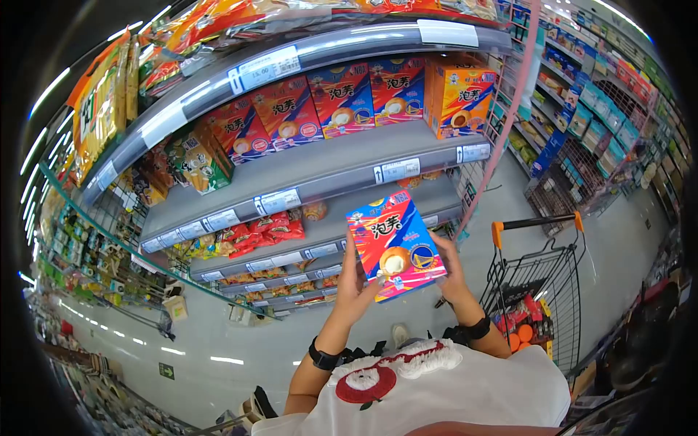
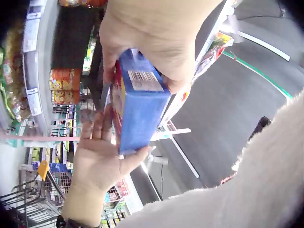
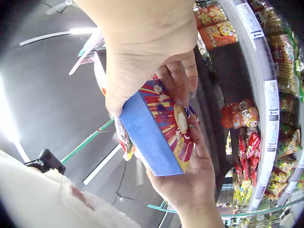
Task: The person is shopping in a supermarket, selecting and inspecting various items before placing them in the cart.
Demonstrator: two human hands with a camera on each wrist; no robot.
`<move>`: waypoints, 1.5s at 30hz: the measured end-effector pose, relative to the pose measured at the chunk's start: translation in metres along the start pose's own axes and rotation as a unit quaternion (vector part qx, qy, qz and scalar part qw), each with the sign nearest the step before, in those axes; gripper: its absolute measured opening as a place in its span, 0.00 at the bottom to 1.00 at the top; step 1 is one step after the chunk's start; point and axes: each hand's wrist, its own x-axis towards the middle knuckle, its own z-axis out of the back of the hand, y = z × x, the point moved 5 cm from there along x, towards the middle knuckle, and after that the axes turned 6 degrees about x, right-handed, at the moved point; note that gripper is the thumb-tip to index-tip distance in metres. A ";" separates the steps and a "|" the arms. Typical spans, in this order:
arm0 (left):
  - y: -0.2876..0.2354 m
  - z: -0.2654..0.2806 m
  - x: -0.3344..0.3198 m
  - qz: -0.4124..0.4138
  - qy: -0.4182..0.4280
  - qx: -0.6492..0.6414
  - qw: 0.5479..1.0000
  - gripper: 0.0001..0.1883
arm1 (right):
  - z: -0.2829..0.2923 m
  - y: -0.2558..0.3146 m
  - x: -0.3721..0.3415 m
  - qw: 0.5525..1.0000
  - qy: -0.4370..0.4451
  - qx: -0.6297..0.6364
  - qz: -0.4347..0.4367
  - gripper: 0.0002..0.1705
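Observation:
A red and blue cream puff box is held tilted between both hands in front of the chest. My left hand grips its left side, thumb at the front lower corner. On the other side my right hand holds the right edge, mostly behind the box. A blue side panel with a barcode label shows in the left wrist view, the left hand above it. In the right wrist view, another blue panel bears stamped characters, and the fingers reach round to the patterned back.
A shelf ahead carries similar red boxes, an orange box and green boxes. Snack bags lie on a lower tier. At the right stands a shopping cart with goods inside. A pink post edges the shelf.

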 end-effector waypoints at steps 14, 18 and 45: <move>-0.029 0.042 0.056 -0.125 -0.013 0.046 0.991 0.46 | -0.012 0.020 0.093 0.993 0.102 -0.038 0.044 0.53; -0.029 0.066 0.064 -0.080 -0.051 0.088 0.992 0.44 | -0.034 0.020 0.101 0.990 0.112 -0.074 0.043 0.54; -0.066 0.098 0.086 -0.281 0.027 0.318 0.905 0.50 | -0.067 0.018 0.100 0.994 -0.102 -0.035 0.022 0.58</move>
